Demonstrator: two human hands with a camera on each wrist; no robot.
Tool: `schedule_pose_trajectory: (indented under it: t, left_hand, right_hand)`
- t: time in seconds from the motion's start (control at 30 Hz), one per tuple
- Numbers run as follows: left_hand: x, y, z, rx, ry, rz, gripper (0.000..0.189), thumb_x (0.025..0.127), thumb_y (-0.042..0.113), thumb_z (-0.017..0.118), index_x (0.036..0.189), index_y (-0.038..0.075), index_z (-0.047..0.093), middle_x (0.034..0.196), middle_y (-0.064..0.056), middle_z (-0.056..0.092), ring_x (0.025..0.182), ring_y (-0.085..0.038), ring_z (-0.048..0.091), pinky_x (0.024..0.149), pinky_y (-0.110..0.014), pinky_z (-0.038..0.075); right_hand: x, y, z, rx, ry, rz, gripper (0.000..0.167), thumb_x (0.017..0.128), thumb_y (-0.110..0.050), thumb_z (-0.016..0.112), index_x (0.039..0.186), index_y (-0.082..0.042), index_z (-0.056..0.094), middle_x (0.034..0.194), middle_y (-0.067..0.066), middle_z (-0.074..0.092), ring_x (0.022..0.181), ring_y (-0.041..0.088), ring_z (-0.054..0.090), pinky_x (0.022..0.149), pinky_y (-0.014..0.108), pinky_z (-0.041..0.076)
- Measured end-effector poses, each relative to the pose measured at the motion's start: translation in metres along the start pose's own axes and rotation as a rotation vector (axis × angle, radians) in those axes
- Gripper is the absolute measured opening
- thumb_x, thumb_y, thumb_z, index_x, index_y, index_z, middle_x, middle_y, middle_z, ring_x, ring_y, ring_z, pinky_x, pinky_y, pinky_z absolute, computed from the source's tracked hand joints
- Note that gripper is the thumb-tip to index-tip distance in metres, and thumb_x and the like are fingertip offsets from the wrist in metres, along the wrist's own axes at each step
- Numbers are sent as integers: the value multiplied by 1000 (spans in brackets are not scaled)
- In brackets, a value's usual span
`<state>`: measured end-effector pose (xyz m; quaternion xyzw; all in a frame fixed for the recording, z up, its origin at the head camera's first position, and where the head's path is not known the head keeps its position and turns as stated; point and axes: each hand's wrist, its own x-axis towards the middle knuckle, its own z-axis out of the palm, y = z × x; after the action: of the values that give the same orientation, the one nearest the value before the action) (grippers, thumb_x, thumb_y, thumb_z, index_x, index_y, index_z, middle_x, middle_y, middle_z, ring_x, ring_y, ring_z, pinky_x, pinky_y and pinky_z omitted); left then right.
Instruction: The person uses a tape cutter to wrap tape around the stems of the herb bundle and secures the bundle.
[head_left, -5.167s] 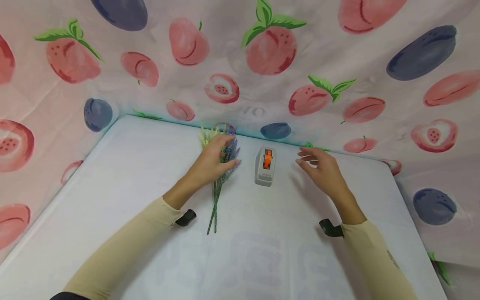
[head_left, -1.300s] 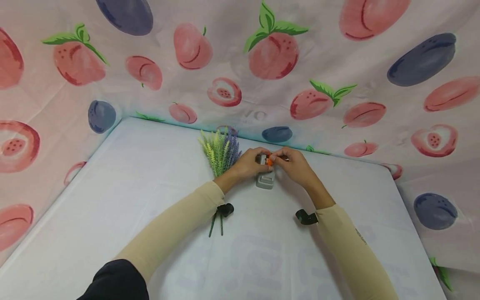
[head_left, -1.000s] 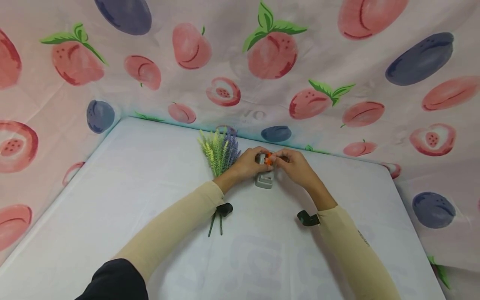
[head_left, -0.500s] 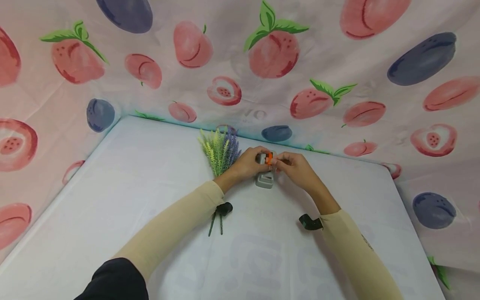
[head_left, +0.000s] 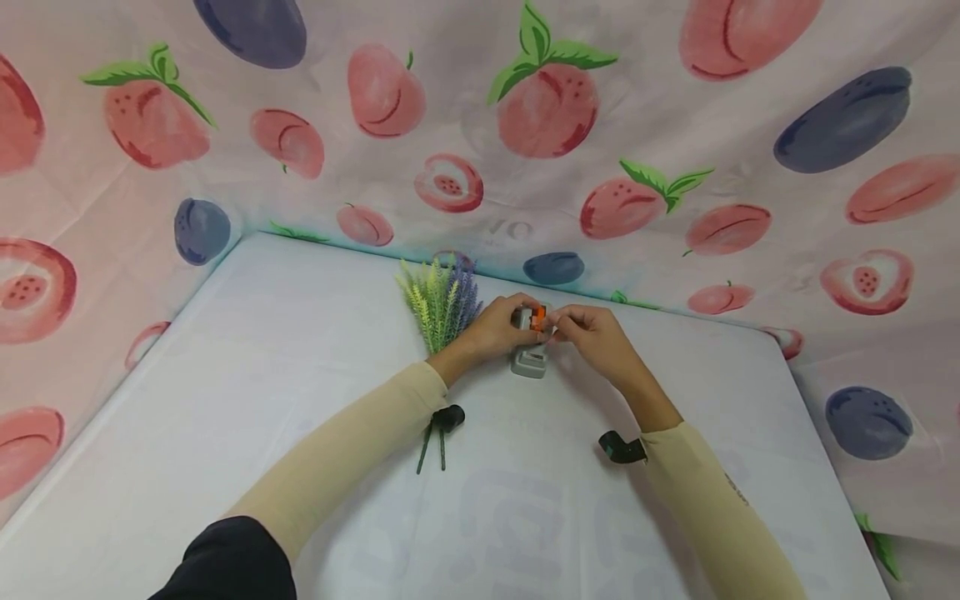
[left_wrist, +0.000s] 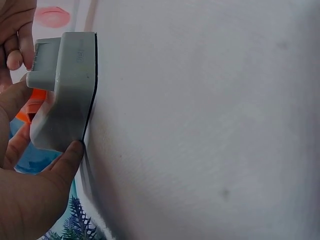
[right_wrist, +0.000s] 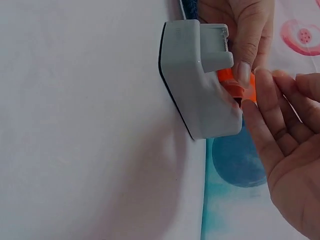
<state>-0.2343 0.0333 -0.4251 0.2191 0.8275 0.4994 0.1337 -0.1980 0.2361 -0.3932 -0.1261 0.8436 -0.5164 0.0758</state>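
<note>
A grey tape dispenser (head_left: 529,362) with an orange reel (head_left: 538,318) stands on the white tabletop, partly hidden by the hands in the head view. My left hand (head_left: 498,327) grips it from the left; in the left wrist view, a fingertip (left_wrist: 75,147) presses its base edge. At the right side of the reel is my right hand (head_left: 596,337). In the right wrist view its thumb tip and forefinger tip are close to the reel, with a gap between them. No strip of tape can be made out there.
A bunch of artificial lavender (head_left: 438,300), yellow-green and purple, lies left of the dispenser, its stems (head_left: 442,450) passing under the left forearm. A fruit-print cloth (head_left: 525,192) rises behind the back edge of the white table (head_left: 300,333).
Since the oldest frame, both hands have come to the dispenser, the left one from above the flowers. In the last second the right fingers have shifted slightly right, off the reel.
</note>
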Motion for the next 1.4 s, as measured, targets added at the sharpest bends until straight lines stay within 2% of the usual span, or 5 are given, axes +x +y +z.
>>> schedule_pose_trajectory:
  t: [0.23, 0.67, 0.9, 1.07, 1.4]
  left_hand:
    - [-2, 2, -2, -25, -13, 0, 51, 94, 25, 76, 139, 12, 58, 135, -7, 62, 123, -22, 56, 106, -41, 45]
    - [-2, 4, -3, -27, -7, 3, 50, 93, 27, 77, 138, 12, 59, 132, -7, 64, 120, -23, 58, 104, -39, 46]
    - [2, 2, -4, -25, -44, 1, 53, 91, 18, 79, 140, 11, 58, 136, -9, 62, 126, -24, 56, 108, -41, 44]
    - [2, 3, -6, -21, -65, -1, 58, 91, 14, 79, 143, 9, 55, 138, -13, 62, 127, -27, 56, 109, -42, 44]
    - [-1, 3, -6, -13, -76, -9, 60, 91, 14, 78, 145, 11, 53, 140, -12, 60, 129, -27, 55, 111, -43, 43]
  right_hand:
    - [1, 2, 0, 42, 21, -67, 42, 103, -10, 59, 145, -7, 56, 103, 21, 74, 91, 30, 75, 84, 31, 60]
    - [3, -3, 5, -32, 58, -5, 35, 91, -12, 78, 124, -2, 70, 106, 17, 74, 90, 20, 72, 76, 22, 56]
    - [3, -8, 7, -85, 59, 49, 22, 91, -6, 76, 111, -2, 70, 117, 14, 70, 95, 23, 72, 74, 23, 54]
    - [3, -9, 6, -97, 76, 69, 24, 92, -8, 74, 115, -3, 69, 115, 14, 69, 94, 22, 69, 75, 24, 54]
    - [2, -6, 5, 55, 73, 84, 31, 98, -14, 68, 125, 2, 65, 117, 21, 64, 101, 32, 68, 86, 29, 58]
